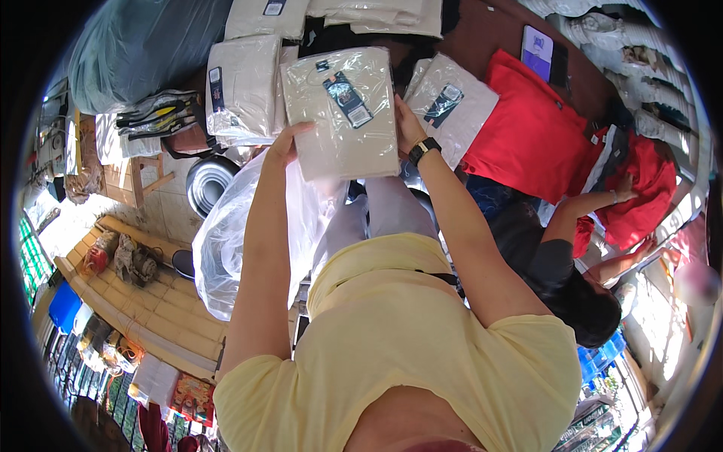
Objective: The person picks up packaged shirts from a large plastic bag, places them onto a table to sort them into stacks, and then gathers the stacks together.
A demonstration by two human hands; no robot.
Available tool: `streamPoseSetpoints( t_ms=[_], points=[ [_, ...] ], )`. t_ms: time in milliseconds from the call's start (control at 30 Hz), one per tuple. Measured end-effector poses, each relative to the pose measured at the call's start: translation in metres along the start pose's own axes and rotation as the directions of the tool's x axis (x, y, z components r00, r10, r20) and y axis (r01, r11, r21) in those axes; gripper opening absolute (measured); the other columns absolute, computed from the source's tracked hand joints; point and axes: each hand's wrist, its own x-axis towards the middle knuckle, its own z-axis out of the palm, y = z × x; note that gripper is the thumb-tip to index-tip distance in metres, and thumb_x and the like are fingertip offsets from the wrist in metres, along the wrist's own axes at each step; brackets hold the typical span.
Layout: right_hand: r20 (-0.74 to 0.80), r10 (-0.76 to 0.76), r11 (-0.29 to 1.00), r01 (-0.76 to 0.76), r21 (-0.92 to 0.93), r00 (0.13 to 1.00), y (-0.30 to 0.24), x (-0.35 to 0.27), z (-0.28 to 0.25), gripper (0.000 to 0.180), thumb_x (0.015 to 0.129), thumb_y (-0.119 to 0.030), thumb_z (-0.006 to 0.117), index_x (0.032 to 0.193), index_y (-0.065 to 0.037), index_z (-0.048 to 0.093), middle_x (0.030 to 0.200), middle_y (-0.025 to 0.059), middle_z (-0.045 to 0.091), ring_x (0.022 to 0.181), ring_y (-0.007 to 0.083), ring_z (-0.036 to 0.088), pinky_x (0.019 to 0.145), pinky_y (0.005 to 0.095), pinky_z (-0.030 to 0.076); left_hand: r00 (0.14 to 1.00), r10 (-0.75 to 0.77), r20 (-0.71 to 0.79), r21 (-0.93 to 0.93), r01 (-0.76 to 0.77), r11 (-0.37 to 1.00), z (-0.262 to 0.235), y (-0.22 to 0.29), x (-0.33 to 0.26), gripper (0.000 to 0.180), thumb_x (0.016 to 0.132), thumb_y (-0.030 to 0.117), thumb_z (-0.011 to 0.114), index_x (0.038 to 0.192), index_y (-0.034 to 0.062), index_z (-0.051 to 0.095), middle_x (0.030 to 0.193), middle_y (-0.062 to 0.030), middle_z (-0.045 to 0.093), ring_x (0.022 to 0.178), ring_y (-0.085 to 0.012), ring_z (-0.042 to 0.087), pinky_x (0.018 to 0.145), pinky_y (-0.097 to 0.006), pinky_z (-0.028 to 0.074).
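Between my two hands is a cream folded garment in a clear plastic bag (pixel 339 143), with a dark label near its upper middle. My left hand (pixel 288 143) grips its left edge, thumb on top. The right side is held by my right hand (pixel 408 128), its wrist wearing a dark watch. Right beside it lies another bagged cream garment (pixel 459 102), tilted on the table. Left of it sits a stack of similar bagged garments (pixel 245 83). A large clear plastic bag (pixel 233 241) hangs by my left forearm.
Red folded fabric (pixel 520 128) lies on the brown table (pixel 489 30), with a purple-and-white box (pixel 537 53) beyond. At right, a person in dark clothes (pixel 553 264) handles red garments (pixel 648 188). A big grey-green plastic bag (pixel 143 53) stands far left. A wooden bench (pixel 162 294) is at left.
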Motion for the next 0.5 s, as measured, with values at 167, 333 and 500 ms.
streamPoseSetpoints(
  t_ms=[167,333,500],
  points=[
    [0.198,0.082,0.997,-0.081,-0.013,0.977,-0.004,-0.003,-0.002,0.039,0.096,-0.029,0.043,0.126,-0.006,0.049,0.118,0.0087,0.058,0.106,0.0198,0.056,0.093,0.0344,0.043,0.984,0.068,0.163,-0.176,-0.039,0.984,-0.018,-0.015,-0.029,0.056,0.068,0.023,0.066,0.114,-0.007,0.056,0.101,-0.0183,0.066,0.084,-0.0274,0.068,0.076,-0.037,0.057],
    [-0.121,0.004,0.996,-0.014,-0.083,0.993,0.015,0.026,0.006,0.026,0.093,-0.015,0.048,0.114,-0.003,0.057,0.089,0.0064,0.065,0.069,0.0143,0.061,0.059,0.0252,0.049,0.937,0.249,0.244,-0.42,-0.129,0.898,0.026,-0.025,-0.034,0.055,0.065,0.016,0.065,0.114,-0.0073,0.056,0.097,-0.0167,0.066,0.083,-0.0269,0.068,0.077,-0.038,0.057],
    [-0.104,-0.016,0.992,0.003,-0.123,0.994,0.026,0.036,0.005,0.026,0.093,-0.017,0.048,0.112,-0.002,0.057,0.087,0.006,0.064,0.068,0.0137,0.06,0.058,0.0252,0.048,0.979,0.082,0.186,-0.119,-0.061,0.991,0.022,-0.004,-0.036,0.055,0.065,0.015,0.066,0.115,-0.0063,0.056,0.1,-0.0174,0.066,0.085,-0.0272,0.067,0.079,-0.036,0.056]
  ],
)
